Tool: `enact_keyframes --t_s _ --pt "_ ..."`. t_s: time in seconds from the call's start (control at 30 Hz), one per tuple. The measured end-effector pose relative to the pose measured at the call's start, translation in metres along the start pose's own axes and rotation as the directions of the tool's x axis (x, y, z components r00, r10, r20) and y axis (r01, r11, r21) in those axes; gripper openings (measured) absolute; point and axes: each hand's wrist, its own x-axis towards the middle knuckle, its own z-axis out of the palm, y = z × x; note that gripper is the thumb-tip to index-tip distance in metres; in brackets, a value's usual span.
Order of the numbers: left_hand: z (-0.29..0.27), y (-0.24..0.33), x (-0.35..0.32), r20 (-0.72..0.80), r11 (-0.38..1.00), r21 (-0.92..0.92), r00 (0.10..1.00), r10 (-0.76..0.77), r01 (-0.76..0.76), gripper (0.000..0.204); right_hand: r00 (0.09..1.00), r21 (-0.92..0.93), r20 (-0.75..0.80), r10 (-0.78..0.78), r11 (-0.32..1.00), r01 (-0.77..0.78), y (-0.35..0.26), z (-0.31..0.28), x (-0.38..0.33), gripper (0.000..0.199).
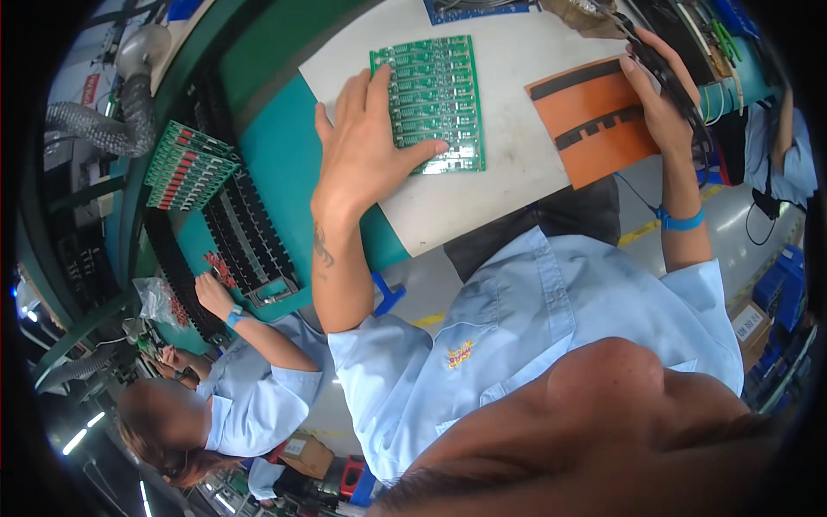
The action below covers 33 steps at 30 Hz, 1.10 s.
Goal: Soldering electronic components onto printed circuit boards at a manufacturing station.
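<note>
I am pressing my left hand (366,142) flat, fingers spread and released, on a green circuit board panel (433,99), a glossy rectangle scored into narrow strips with tiny pale parts. The panel is lying on a smooth white sheet (508,185) covering the teal bench (276,159). My right hand (659,95) is curling around a black, stiff, elongated tool (668,73), clenched on it above a matte orange mat (594,121) with black bars and a toothed black strip. The mat is resting just beside the panel. A blue band (680,221) is circling my right wrist. To my left, another person's hand (214,293) is working near dark ribbed racks (245,233) and a second green panel studded with red parts (185,168).
</note>
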Motion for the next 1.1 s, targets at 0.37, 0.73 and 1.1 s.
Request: enact_keyframes --t_s 0.37,0.73,1.1 --pt "-0.004 -0.015 -0.003 -0.023 0.990 -0.144 1.000 -0.009 0.006 0.104 0.991 0.021 -0.066 -0.113 0.993 0.115 -0.002 0.014 -0.003 0.042" --pt "0.007 -0.027 0.010 0.025 0.949 -0.316 1.000 0.011 -0.003 0.091 0.953 -0.007 0.253 -0.166 0.985 0.174 -0.027 0.021 -0.060 0.050" --pt "0.004 -0.018 0.022 0.223 0.887 -0.443 0.974 -0.030 0.129 0.104 0.847 -0.140 0.290 -0.445 0.856 0.497 -0.033 0.031 -0.053 0.050"
